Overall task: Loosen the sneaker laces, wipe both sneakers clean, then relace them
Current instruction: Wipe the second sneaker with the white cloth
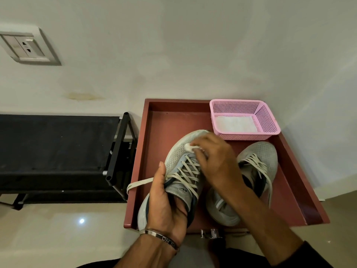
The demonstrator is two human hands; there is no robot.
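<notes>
The left hand [164, 206] is gripping the near sneaker [179, 171] by its collar at the tray's [146, 132] front-left corner while the right hand [214, 161] is pinching a white wipe [190, 147] against the toe. That loose lace end [139, 184] is trailing over the left rim and risks snagging; the other sneaker [258, 171] is waiting along the right edge. The pink basket [268, 120] in the far-right corner is holding what looks like white wipes.

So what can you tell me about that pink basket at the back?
The pink basket looks like plastic, rectangular, with mesh walls full of small holes and a solid rim. It sits upright in the far right corner of the reddish tray, behind the sneakers. Something white and flat lies on its bottom. Neither hand touches it.
</notes>
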